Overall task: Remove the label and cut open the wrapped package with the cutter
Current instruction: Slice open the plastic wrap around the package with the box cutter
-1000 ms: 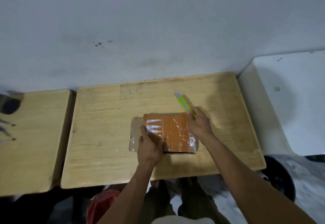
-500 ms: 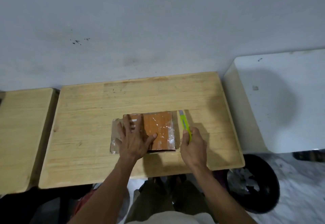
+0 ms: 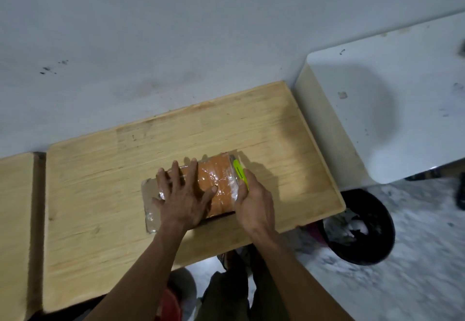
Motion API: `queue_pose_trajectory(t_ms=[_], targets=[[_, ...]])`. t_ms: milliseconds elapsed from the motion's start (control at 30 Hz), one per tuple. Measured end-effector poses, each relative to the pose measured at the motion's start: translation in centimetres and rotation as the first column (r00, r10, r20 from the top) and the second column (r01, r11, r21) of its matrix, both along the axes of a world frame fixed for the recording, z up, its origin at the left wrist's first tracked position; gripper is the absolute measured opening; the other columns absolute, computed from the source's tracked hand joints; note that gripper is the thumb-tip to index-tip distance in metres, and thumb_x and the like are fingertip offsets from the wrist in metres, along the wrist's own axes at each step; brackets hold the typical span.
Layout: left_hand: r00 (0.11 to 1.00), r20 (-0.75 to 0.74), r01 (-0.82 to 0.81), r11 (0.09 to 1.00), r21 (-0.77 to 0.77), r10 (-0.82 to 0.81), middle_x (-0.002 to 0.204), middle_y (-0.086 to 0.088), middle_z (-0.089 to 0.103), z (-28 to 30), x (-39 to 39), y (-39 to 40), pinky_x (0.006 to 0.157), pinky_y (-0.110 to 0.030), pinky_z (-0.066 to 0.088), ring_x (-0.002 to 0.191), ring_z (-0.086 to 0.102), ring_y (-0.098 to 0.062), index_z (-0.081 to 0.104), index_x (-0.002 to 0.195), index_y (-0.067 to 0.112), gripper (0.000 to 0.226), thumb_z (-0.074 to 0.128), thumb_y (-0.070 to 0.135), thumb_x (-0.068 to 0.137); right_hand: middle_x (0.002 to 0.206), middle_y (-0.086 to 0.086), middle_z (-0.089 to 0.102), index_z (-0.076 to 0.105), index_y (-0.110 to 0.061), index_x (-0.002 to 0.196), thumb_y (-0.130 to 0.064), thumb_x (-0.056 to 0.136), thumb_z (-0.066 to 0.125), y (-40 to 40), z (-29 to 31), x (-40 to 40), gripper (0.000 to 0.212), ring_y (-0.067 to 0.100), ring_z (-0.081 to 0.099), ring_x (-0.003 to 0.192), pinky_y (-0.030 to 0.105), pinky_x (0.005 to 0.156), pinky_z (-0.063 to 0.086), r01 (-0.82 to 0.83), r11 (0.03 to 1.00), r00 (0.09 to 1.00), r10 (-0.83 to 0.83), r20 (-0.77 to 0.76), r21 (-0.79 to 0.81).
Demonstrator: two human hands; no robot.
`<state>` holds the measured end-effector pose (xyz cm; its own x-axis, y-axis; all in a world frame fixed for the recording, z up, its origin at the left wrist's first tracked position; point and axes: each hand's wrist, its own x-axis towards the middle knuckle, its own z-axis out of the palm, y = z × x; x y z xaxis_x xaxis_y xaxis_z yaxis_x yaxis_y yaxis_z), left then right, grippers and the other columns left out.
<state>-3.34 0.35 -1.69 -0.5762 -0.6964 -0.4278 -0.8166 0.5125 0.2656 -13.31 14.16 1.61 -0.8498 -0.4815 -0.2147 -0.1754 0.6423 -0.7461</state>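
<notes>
1. The orange package [image 3: 218, 186], wrapped in clear plastic film, lies flat on the wooden table [image 3: 100, 182] at the centre of the frame.
2. The left hand [image 3: 185, 198] presses down on its left part, fingers spread apart and flat; the thumb points right across the orange face.
3. The right hand [image 3: 255, 201] is closed around the yellow-green cutter [image 3: 240, 173]; its tip lies along the package's right edge.
4. A black bin [image 3: 359, 230] stands at lower right; a white table [image 3: 392, 99] at upper right.
</notes>
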Motion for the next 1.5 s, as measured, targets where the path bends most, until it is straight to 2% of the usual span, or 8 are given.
queue_pose_trajectory(t_ms=[133,300,467,700,933,1133,1367,1500], targets=[[1.000,0.016,0.001,1.000,0.022,-0.002,0.165,0.008,-0.018,0.3,-0.1,0.1,0.107,-0.079,0.014,0.147,-0.029,-0.029,-0.009,0.148,0.055,0.086,0.033,0.086,0.080,0.102,0.014,0.069,0.048,-0.028,0.140,-0.024,0.100,0.042,-0.3,-0.2,0.2,0.041,0.034,0.065,0.092,0.038,0.077,0.053,0.021,0.999,1.000,-0.021,0.002,0.035],[1.000,0.024,-0.002,0.999,0.052,0.001,0.165,0.008,-0.019,0.9,-0.5,-0.3,0.107,-0.079,0.013,0.147,-0.029,-0.029,-0.008,0.149,0.054,0.084,0.036,0.083,0.082,0.096,0.008,0.067,0.046,-0.026,0.139,-0.028,0.102,0.037,-1.0,0.0,0.4,0.038,0.027,0.065,0.086,0.043,0.075,0.056,0.002,0.991,1.000,-0.006,0.030,0.136],[1.000,0.019,0.000,0.999,0.051,-0.001,0.164,0.006,-0.021,0.9,-0.6,-0.1,0.107,-0.079,0.015,0.147,-0.030,-0.032,-0.010,0.149,0.055,0.082,0.036,0.080,0.085,0.095,0.008,0.067,0.046,-0.022,0.139,-0.024,0.102,0.039,-0.8,0.3,0.5,0.037,0.026,0.065,0.084,0.041,0.072,0.056,-0.029,0.980,0.999,0.033,-0.016,0.197],[1.000,0.012,-0.012,0.998,0.055,0.011,0.164,0.006,-0.021,0.8,-0.7,-0.1,0.107,-0.079,0.014,0.146,-0.032,-0.031,-0.010,0.148,0.055,0.081,0.034,0.080,0.086,0.092,0.011,0.067,0.041,-0.023,0.144,-0.024,0.102,0.040,-0.5,1.0,1.3,0.041,0.030,0.066,0.083,0.046,0.073,0.056,-0.002,0.992,0.999,0.008,-0.044,0.125],[0.999,0.031,-0.008,0.998,0.057,0.006,0.164,0.005,-0.023,0.8,-0.8,-0.1,0.107,-0.080,0.012,0.145,-0.033,-0.033,-0.014,0.147,0.055,0.082,0.034,0.080,0.085,0.092,0.012,0.069,0.044,-0.016,0.143,-0.021,0.103,0.041,-0.7,1.2,0.8,0.040,0.027,0.067,0.082,0.042,0.072,0.057,-0.024,0.991,0.997,0.034,-0.071,0.133],[1.000,0.023,-0.018,0.998,0.065,0.016,0.164,0.005,-0.022,0.9,-0.8,-0.1,0.107,-0.079,0.012,0.146,-0.032,-0.032,-0.012,0.147,0.056,0.081,0.036,0.079,0.086,0.093,0.011,0.070,0.044,-0.018,0.144,-0.020,0.102,0.042,-0.9,1.1,0.8,0.042,0.027,0.067,0.082,0.038,0.069,0.056,-0.049,0.987,0.996,0.058,-0.062,0.151],[0.999,0.019,-0.028,0.997,0.071,0.027,0.164,0.005,-0.019,1.0,-0.9,0.0,0.107,-0.079,0.013,0.146,-0.031,-0.032,-0.010,0.148,0.056,0.082,0.037,0.079,0.085,0.090,0.010,0.068,0.044,-0.021,0.140,-0.018,0.098,0.046,-1.4,1.1,0.6,0.042,0.030,0.067,0.080,0.043,0.067,0.057,-0.022,0.984,0.996,0.037,-0.083,0.176],[0.999,0.022,-0.027,0.997,0.068,0.025,0.164,0.004,-0.020,0.9,-0.9,0.0,0.106,-0.079,0.013,0.146,-0.031,-0.033,-0.011,0.148,0.054,0.083,0.038,0.078,0.086,0.093,0.009,0.068,0.042,-0.020,0.141,-0.017,0.098,0.047,-1.5,1.1,0.4,0.043,0.028,0.067,0.081,0.041,0.067,0.057,-0.037,0.979,0.996,0.054,-0.077,0.200]])
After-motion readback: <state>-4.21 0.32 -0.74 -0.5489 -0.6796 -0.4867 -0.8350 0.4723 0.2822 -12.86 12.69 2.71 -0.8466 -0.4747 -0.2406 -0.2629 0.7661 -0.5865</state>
